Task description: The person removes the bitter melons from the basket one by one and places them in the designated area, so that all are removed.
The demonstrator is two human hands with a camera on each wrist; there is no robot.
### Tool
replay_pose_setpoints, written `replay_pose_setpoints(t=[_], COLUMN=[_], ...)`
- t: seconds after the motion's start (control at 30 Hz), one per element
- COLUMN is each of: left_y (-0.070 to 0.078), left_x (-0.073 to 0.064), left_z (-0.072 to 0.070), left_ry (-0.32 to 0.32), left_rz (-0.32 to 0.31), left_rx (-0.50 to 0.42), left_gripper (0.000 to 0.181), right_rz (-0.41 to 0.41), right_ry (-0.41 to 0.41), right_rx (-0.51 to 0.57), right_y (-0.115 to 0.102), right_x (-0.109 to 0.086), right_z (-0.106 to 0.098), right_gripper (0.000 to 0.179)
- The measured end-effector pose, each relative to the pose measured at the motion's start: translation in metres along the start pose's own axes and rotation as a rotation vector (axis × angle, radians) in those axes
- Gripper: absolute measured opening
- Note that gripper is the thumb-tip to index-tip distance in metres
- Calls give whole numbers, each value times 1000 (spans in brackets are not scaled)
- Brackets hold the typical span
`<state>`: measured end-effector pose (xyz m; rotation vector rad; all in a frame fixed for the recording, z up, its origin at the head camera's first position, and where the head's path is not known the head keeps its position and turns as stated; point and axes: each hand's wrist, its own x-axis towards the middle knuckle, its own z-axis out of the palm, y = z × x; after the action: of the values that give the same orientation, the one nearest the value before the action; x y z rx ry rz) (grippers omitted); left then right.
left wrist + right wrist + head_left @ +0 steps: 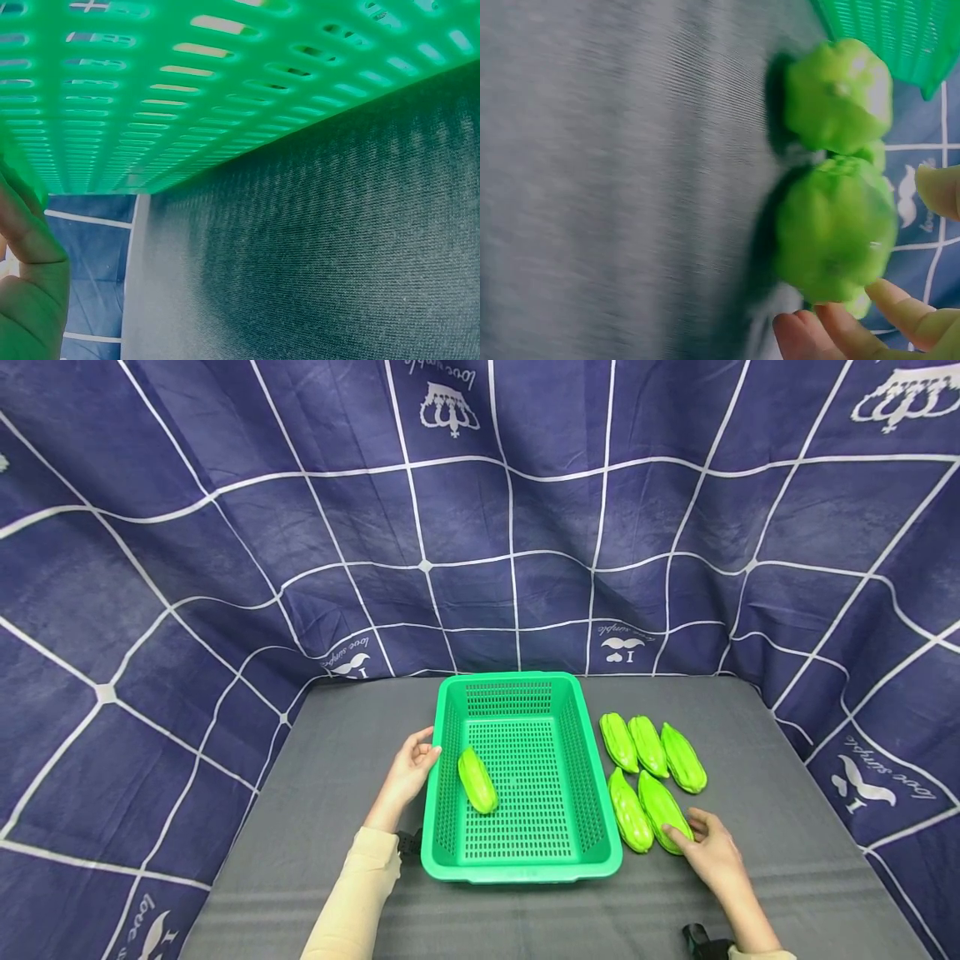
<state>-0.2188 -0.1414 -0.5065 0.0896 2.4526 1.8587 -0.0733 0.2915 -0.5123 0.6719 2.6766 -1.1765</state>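
My left hand (411, 767) is at the left side of a green plastic basket (523, 873), its thumb over the rim and its fingers along the outside. In the left wrist view, part of that hand (30, 277) shows beside the slotted wall. One ridged, long green vegetable (477, 782) lies inside the basket. My right hand (711, 852) is at the near end of another green vegetable (663, 810), right of the basket. In the right wrist view, fingertips meet that vegetable's side (836, 232), while the thumb (939, 191) stands apart above it.
Beside the held-over vegetable lies a matching one (630, 810). Behind them, three more (618, 742) form a row along the basket's right side. A grey cloth (345, 735) covers the table, and a blue curtain with white lines (517, 527) hangs behind and at both sides.
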Motion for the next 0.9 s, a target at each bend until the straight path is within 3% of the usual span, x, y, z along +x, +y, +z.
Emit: replay_pose_setpoints(t=[0.47, 0.73, 0.9], left_y=[0, 3, 17], left_x=[0, 0, -6], left_z=[0, 0, -2], left_ry=[-4, -11, -32], left_rz=[-2, -20, -24], left_rx=[-1, -10, -19], left_gripper=[50, 51, 52], right_rz=[-126, -260, -332], right_ry=[49, 35, 9], right_rx=[36, 115, 167], right_y=[-52, -103, -130], right_x=[0, 2, 2], right_z=[-23, -19, -11], right_gripper=[74, 67, 63])
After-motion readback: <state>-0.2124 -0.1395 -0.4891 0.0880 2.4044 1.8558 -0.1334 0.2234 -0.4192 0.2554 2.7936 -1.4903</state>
